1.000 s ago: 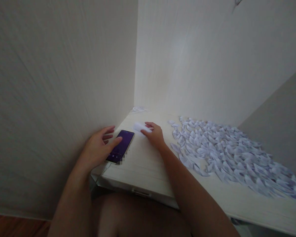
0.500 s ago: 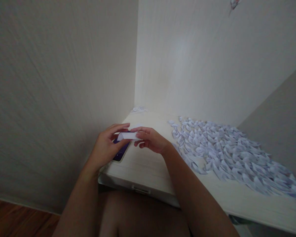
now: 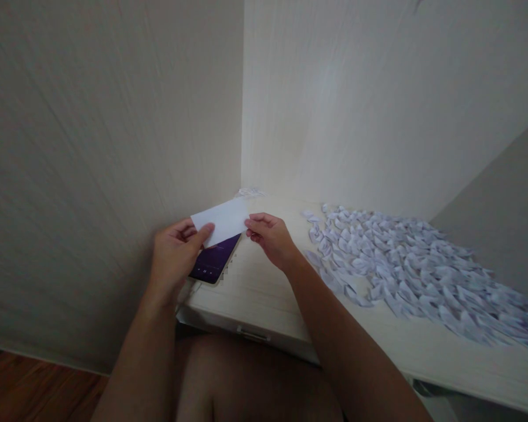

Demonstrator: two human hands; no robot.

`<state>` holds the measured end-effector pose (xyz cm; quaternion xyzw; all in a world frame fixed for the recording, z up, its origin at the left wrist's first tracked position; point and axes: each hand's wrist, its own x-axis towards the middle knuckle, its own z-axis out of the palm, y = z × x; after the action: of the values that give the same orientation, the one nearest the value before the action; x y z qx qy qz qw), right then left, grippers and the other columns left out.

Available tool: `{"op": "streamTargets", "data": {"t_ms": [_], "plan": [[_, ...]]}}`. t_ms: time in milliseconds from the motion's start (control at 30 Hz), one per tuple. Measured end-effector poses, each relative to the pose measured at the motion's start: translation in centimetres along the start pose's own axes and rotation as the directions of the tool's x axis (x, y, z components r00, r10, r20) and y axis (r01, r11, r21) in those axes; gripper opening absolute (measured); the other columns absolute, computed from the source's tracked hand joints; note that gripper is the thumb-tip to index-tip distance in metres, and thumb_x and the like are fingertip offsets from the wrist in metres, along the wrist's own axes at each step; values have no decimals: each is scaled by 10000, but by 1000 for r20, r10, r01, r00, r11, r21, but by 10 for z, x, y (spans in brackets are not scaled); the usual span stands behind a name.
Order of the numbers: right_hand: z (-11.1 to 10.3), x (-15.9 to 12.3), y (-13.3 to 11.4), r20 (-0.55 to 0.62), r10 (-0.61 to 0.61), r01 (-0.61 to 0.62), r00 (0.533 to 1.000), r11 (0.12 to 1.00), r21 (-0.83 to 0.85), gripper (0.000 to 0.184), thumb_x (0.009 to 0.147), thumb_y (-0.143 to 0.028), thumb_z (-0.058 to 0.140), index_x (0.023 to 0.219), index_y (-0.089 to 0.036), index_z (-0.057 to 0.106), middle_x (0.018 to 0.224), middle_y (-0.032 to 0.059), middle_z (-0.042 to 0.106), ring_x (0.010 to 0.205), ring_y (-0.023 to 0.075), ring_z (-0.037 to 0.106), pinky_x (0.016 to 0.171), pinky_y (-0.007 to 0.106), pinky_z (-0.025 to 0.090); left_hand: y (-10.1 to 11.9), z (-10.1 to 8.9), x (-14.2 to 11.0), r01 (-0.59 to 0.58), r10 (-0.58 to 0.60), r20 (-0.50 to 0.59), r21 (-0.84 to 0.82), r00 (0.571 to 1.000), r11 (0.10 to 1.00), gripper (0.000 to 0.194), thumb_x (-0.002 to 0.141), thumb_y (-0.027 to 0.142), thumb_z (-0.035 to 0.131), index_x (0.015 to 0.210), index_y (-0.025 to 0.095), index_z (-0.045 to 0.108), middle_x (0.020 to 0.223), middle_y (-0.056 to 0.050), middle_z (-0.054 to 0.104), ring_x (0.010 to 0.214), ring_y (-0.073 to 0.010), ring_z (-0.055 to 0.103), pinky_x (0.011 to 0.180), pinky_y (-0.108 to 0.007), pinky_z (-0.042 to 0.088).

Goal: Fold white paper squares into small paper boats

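Observation:
A small white sheet of paper is stretched between my two hands above the table. My left hand pinches its left end, thumb on top and fingers underneath. At the right edge, my right hand grips the paper between thumb and curled fingers. Beneath the paper lies a phone with a lit purple screen; the sheet and my left hand hide its upper and left parts.
Many folded white paper pieces cover the right side of the pale table. A small heap of white paper sits in the far corner by the walls. A drawer handle shows on the front edge.
The paper, seen as a narrow strip before, now shows as a wider flat sheet tilted up to the right. My left hand has moved slightly left, and more of the phone shows.

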<state>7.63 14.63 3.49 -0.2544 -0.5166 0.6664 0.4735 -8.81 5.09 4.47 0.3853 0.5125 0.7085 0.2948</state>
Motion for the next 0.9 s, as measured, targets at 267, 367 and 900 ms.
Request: {"op": "streamTargets", "data": {"t_ms": [267,367,900], "plan": [[-7,9,18,17,-195,150,981,689,-709,414,1023,-406,336,1090,-192,683,1052,90,724,940,181,663,796,327,491,1,4,-1,-121,143,-216,114,966,986,332,668,383,808,882,159,688,746,-18,701,584,-137,638,556,-258,557],[0,10,33,63,-222,164,973,474,-865,310,975,-300,457,1127,-193,706,1227,121,682,1190,266,558,1012,461,386,8,7,-4,-208,250,-355,152,901,966,319,701,394,785,895,163,682,776,-13,687,648,-148,656,609,-277,576],[9,19,45,313,-67,311,947,-29,-950,408,1007,-334,417,1343,-341,649,1165,93,616,1100,260,514,995,443,325,26,10,-20,-436,467,-601,210,649,875,211,802,345,732,867,189,605,812,3,663,625,-149,639,558,-318,607]]}}
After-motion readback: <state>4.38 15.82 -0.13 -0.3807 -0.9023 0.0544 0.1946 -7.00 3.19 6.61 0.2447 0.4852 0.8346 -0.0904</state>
